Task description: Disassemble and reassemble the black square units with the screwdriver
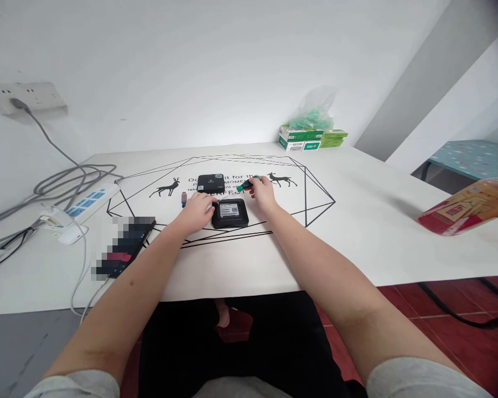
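Clock directions start from the labelled black box, with twelve away from the person. The white table (357,232) is printed with deer, lines and words; "Do", "it for the" and "ERFECT" can be read, the rest partly covered. At three o'clock lies a clear bottle (468,207) with a red and gold label, its writing unreadable, and orange-yellow contents. At one o'clock, green and white cartons (301,138) bear a barcode; a see-through bag (315,110) on top holds something green. A power strip (92,200) sits at nine, a phone (128,246) at eight. The right hand (263,194) grasps a screwdriver; whether the left hand (197,213), at the box's far-left corner, grips anything I cannot tell. The black box (229,213), rounded at its corners, lies between the forearms, its white sticker showing a square code and tiny print. A second black box (210,183), at eleven, carries pale lettering and stickers. The screwdriver (245,185) has a green and black handle; a smaller screwdriver (184,199), red and blue, lies at ten.
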`<state>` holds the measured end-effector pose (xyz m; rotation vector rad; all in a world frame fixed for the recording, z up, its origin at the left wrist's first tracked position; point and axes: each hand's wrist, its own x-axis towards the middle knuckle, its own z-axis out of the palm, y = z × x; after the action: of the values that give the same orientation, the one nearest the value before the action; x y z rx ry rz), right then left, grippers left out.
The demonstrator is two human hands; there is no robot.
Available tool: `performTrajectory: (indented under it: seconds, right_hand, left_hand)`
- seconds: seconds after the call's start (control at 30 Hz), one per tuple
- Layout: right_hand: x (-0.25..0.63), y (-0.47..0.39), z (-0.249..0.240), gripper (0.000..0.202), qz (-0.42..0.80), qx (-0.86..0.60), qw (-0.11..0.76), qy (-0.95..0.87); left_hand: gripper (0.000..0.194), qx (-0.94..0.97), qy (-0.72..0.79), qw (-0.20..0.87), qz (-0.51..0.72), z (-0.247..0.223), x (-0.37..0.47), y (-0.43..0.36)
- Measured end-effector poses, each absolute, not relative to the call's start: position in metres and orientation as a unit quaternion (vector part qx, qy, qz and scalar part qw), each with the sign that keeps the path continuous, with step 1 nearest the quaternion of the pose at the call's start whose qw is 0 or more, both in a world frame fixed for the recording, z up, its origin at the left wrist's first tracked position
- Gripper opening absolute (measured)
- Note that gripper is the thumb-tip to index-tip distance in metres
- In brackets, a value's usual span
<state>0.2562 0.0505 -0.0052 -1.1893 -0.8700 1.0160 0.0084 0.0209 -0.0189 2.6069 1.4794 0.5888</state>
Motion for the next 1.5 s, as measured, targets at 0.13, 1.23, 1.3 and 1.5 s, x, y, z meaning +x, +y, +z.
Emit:
performTrajectory:
  seconds: [0.13,1.23,1.3,1.5]
  right_hand:
    - [0.257,0.051,-0.004,0.01,0.446,-0.518,0.627,-0.374]
    - [0.26,0.048,0.002,0.008,0.439,-0.523,0.635,-0.361]
    - [0.261,0.047,0.004,0.01,0.445,-0.521,0.634,-0.357]
    - [0.257,0.043,0.002,0.014,0.483,-0.488,0.605,-0.403]
  left_hand:
    - [0.036,0.853,0.483,0.042,0.192,-0.02,0.008,0.021]
    - [0.036,0.845,0.501,0.04,0.182,-0.017,0.009,0.019]
    - [0.036,0.844,0.504,0.028,0.182,-0.016,0.009,0.018]
    - [0.035,0.847,0.496,0.042,0.185,-0.015,0.008,0.018]
